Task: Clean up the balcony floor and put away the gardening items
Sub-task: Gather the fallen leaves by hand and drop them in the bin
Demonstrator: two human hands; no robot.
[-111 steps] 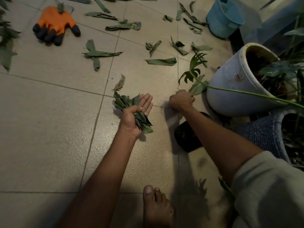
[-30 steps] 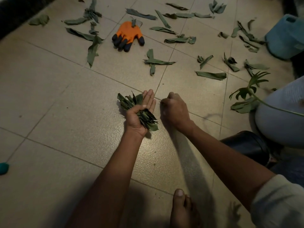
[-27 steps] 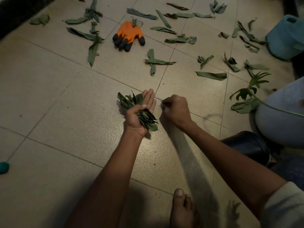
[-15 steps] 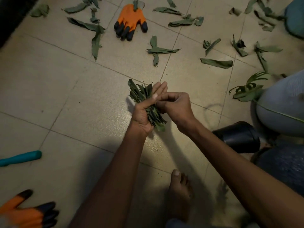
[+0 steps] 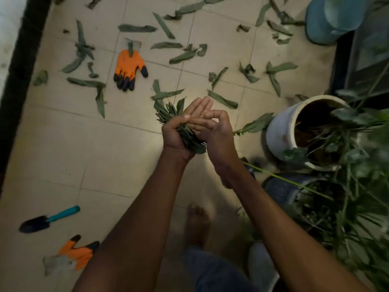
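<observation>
Left hand (image 5: 175, 133) clamps the thick bunch of cut green leaves (image 5: 168, 111) under my thumb, raised mid-floor; my right hand (image 5: 216, 131), fingers curled, presses in at its right. Overfilled, the bunch could spill when I reach for the scattered leaf strips (image 5: 223, 100) beyond.

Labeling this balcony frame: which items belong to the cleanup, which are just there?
Job:
- leaf bundle in the left hand, right hand against it
- cut leaves on the floor
- orange gloves
- trowel

Just there:
- white pot
- blue bucket
</observation>
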